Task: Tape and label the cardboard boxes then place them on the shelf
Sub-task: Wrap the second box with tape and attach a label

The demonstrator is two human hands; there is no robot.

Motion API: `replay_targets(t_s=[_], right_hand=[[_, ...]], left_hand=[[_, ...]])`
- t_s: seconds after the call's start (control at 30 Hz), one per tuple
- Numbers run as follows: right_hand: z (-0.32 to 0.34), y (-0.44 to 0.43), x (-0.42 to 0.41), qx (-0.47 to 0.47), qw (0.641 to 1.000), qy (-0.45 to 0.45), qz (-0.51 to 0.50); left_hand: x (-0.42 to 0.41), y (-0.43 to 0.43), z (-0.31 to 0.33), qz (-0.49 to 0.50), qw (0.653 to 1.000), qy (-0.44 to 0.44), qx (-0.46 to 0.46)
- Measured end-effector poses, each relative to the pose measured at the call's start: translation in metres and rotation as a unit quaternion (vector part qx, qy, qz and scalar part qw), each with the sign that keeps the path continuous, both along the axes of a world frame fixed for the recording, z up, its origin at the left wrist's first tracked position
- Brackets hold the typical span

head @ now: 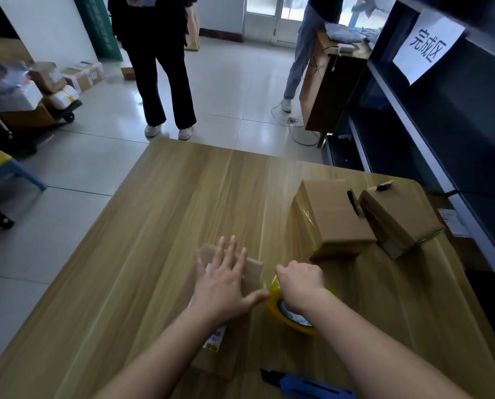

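The left hand [226,280] lies flat with fingers spread on a small cardboard box [253,269] on the wooden table [168,226]; a white label [215,338] shows on the box beneath the wrist; the right hand [301,280] grips a yellow tape roll [276,309] just beside it, close to the left thumb; a blue utility knife [312,388] lies at the near edge; two more boxes, the larger box [332,217] and the smaller box [399,217], sit side by side further right (whether they touch is unclear); a dark shelf [442,139] with a white paper sign [427,44] stands to the right; two people stand beyond the table.
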State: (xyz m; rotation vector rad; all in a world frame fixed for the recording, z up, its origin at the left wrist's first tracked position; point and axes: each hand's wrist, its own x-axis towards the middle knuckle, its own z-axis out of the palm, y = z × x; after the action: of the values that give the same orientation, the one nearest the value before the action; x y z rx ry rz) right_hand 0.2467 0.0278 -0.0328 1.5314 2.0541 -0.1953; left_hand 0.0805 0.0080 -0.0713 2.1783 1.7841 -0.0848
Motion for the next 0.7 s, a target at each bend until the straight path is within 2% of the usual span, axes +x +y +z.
replay_targets(t_s=[0.1,0.27,0.37,0.53,0.63,0.7], right_hand=[[0.002,-0.002,0.004,-0.002,1.000,0.010,-0.017],[0.004,-0.004,0.012,-0.017,0.999,0.037,-0.031],[0.006,-0.007,0.020,0.002,0.994,0.094,-0.062],[0.014,-0.006,0.030,0.097,0.962,0.242,-0.081],[0.019,-0.002,0.038,0.141,0.920,0.342,-0.126],[0.024,0.001,0.042,0.153,0.904,0.369,-0.154]], left_hand=[[0.005,-0.001,-0.008,-0.004,0.996,0.060,-0.063],[0.003,0.004,0.002,0.038,0.994,0.046,-0.093],[0.000,0.007,0.009,0.061,0.995,0.021,-0.080],[-0.017,0.010,0.014,0.135,0.985,-0.097,-0.055],[-0.028,0.012,0.016,0.185,0.958,-0.211,-0.057],[-0.035,0.013,0.016,0.208,0.938,-0.271,-0.054]])
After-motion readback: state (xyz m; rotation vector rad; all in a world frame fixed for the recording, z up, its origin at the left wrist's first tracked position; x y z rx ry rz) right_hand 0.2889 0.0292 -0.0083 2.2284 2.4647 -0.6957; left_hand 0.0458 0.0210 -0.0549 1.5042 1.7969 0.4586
